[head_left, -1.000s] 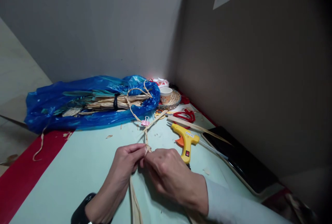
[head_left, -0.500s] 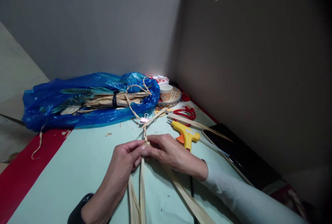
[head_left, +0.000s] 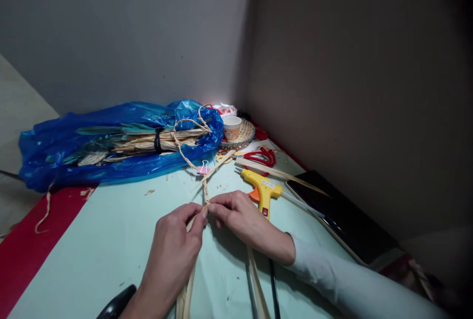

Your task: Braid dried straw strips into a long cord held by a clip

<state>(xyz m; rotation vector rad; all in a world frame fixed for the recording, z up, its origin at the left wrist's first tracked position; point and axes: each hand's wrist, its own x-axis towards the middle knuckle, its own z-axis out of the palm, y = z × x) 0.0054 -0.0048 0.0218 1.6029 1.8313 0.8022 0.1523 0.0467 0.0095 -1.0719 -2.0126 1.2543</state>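
A thin braid of pale dried strips (head_left: 206,193) runs down from a pink binder clip (head_left: 203,168) at the middle of the table. My left hand (head_left: 181,240) pinches strips at the braid's lower end, between thumb and index finger. From the right, my right hand (head_left: 240,215) pinches the same spot, its fingertips close to the left ones. Loose strips (head_left: 190,284) hang below my left hand toward the near edge. Another strip (head_left: 257,279) trails down below my right hand. The strip parts inside the fingers are hidden.
Behind on the left, a blue plastic bag (head_left: 129,176) holds a bundle of dried leaves (head_left: 144,143). A yellow glue gun (head_left: 263,188), red-handled scissors (head_left: 264,157) and a black tablet (head_left: 343,215) lie right. A paper cup (head_left: 232,129) stands on a woven tray (head_left: 247,134).
My left hand has turned and its grip has shifted at the braid's end. The strips under both hands hang differently. The whole view has shifted slightly.
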